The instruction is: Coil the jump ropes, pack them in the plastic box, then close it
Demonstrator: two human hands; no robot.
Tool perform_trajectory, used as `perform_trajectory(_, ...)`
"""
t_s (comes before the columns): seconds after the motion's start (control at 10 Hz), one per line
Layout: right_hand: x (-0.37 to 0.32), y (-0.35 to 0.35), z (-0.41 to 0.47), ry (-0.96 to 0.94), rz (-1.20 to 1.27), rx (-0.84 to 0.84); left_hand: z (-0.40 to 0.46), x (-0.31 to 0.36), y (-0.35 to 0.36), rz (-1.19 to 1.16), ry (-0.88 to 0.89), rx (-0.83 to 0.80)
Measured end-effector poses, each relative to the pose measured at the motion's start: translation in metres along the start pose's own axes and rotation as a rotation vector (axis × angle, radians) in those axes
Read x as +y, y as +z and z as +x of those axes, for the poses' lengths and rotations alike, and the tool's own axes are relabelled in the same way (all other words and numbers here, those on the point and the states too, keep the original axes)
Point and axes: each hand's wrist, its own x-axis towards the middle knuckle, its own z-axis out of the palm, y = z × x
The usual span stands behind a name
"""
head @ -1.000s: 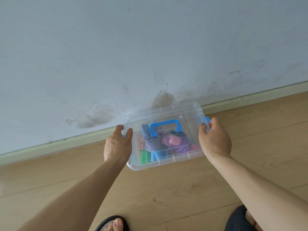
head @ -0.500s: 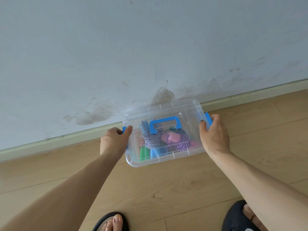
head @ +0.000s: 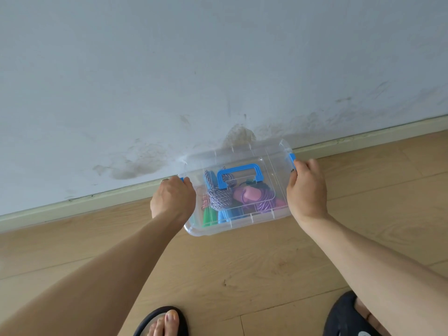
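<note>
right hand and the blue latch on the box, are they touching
Touching. In the head view the right hand grips the end of the plastic box, its fingertips lying over the lower part of the blue latch with no gap showing.

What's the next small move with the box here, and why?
Probably press both blue end latches down to lock. The lid already sits on the clear box with the coiled ropes inside, and the left hand and right hand grip the ends.
</note>
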Motion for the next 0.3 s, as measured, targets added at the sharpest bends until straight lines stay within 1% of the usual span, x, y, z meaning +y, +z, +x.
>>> perform_trajectory(0.1,0.004,-0.001,0.008,-0.065,-0.062,-0.033,0.003,0.004,-0.002,-0.023,-0.014,-0.04)
perform_trajectory(0.2,0.003,-0.008,0.006,-0.077,-0.063,-0.104,0.008,0.004,-0.004,-0.044,-0.064,-0.133)
perform_trajectory(0.3,0.001,-0.022,0.013,-0.019,-0.103,-0.26,0.017,0.0,-0.017,-0.111,-0.108,-0.272)
